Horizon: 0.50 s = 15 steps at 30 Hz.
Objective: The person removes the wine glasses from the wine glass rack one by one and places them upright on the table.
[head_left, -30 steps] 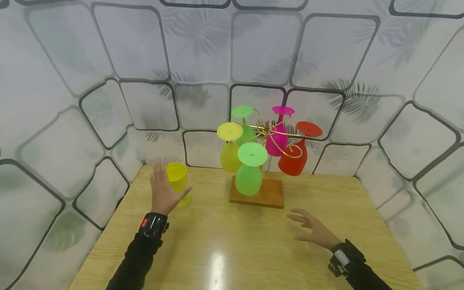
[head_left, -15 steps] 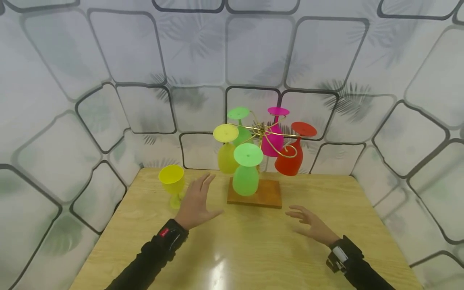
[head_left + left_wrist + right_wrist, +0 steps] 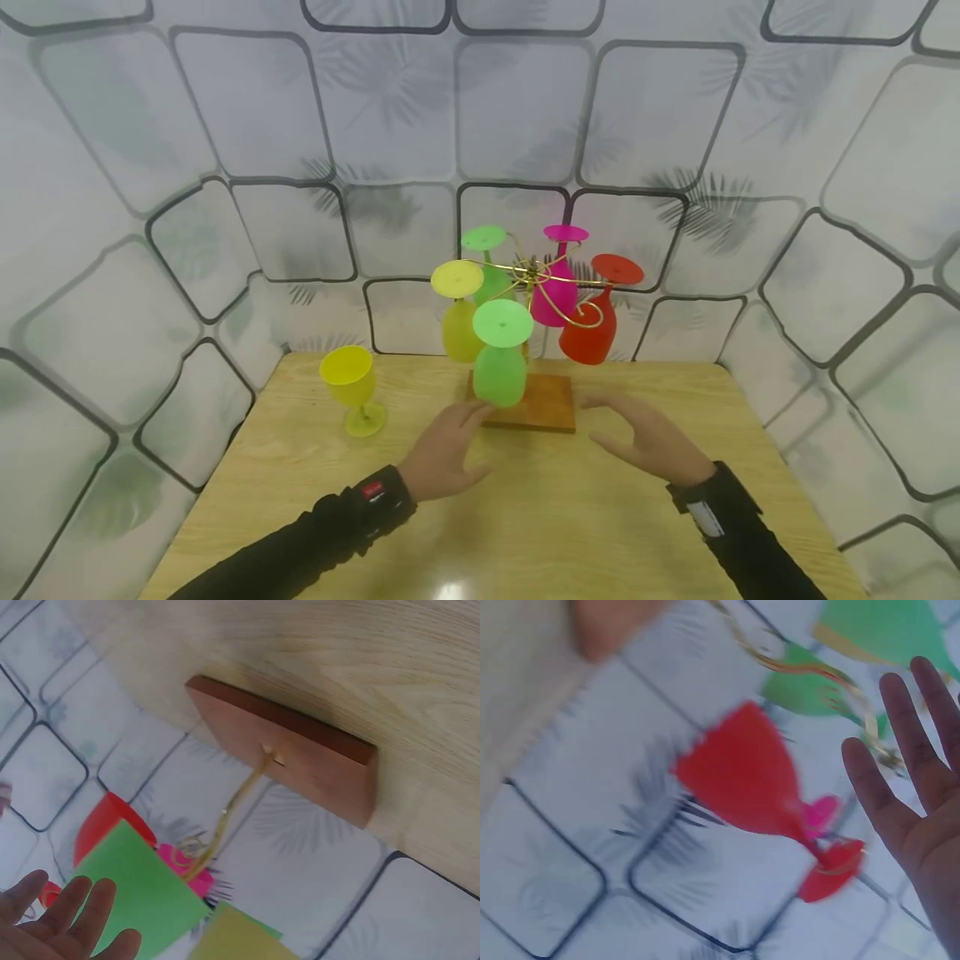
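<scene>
Currently near the wooden base (image 3: 551, 404): left hand (image 3: 446, 450) and right hand (image 3: 660, 437), fingers loose

Left hand: near side of base, toward its left; fingers reaching out, gripping nothing. Fingertips overlap base's front edge in head view; contact, cannot tell. Right hand: near side, off base's right front corner, gripping nothing; fingers extended, spread in the blurred right wrist view. Gold stand (image 3: 531, 273) rises from base, beyond both hands.

Stand: thin gold metal, post set in base, arms radiating at top, one curling out over base's right front. Base: flat reddish-brown rectangular block. Five goblets hang feet up. Front green goblet (image 3: 501, 371): over base's left front, nearest the left hand. Hanging yellow goblet (image 3: 461, 333): above base's left edge. Rear green goblet (image 3: 497, 282) and magenta goblet (image 3: 553, 302): higher up, toward base's far side. Red goblet (image 3: 588, 337): above base's right end, tilted.

Around: standing yellow goblet (image 3: 350, 379), upright, left of base and well apart from it. Pale wood table (image 3: 540, 533) under base; patterned wall covering (image 3: 405, 108) behind it. Black sleeves (image 3: 277, 554) come in from base's near side. In the way: front green goblet hides part of base and post; hanging yellow goblet partly covers rear green goblet.
</scene>
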Tool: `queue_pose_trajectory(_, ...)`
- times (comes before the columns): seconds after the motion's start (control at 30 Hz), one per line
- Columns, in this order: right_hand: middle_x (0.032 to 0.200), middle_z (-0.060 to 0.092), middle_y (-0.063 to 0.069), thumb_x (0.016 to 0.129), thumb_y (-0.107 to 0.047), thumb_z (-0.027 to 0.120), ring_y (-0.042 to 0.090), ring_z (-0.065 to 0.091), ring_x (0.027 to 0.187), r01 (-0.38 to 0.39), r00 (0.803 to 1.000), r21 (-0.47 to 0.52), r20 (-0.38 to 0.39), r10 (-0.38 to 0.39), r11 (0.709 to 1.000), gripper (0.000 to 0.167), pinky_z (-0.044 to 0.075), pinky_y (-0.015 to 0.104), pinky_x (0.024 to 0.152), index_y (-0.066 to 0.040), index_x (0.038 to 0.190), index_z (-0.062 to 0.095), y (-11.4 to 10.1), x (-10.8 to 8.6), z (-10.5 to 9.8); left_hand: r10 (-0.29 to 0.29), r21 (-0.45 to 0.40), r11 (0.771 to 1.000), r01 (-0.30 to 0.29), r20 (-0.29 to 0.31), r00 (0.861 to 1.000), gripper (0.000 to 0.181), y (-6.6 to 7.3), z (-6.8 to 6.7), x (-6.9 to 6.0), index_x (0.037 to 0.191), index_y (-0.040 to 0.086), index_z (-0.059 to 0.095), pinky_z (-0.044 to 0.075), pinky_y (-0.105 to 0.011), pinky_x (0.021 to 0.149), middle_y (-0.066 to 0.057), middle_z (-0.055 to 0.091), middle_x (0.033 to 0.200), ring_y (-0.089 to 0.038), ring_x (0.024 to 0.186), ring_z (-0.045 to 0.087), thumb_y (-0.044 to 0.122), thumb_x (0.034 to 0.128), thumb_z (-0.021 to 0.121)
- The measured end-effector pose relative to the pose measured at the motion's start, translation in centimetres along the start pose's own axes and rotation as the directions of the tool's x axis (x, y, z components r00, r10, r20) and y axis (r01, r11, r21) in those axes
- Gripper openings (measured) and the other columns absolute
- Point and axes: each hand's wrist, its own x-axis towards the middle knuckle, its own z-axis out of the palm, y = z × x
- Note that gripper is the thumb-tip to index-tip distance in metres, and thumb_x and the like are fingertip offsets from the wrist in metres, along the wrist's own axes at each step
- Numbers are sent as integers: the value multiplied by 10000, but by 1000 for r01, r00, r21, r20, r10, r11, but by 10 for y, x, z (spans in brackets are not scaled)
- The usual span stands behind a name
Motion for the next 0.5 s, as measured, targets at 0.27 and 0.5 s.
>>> queue_pose_trajectory(0.27, 1239, 617, 44, 756, -54, 739, 182, 560, 1153, 88, 988, 103, -135, -74, 991, 565, 357, 113, 1047, -101, 1284, 542, -42, 32, -15, 208, 90, 976, -198, -109, 972, 557, 20, -39, 29, 1231, 64, 549, 519, -350, 914, -96, 585, 1226, -229, 1077, 591, 253, 747, 750)
queue_pose_trajectory(0.5, 1210, 631, 66, 787, -114, 737, 217, 574, 1132, 160, 976, 160, -175, -131, 974, 493, 390, 158, 1043, -60, 1247, 569, -52, 44, -4, 296, 109, 954, -278, -219, 930, 432, 21, -90, 73, 1121, 82, 619, 550, -253, 792, -60, 611, 1063, -190, 964, 586, 227, 743, 772)
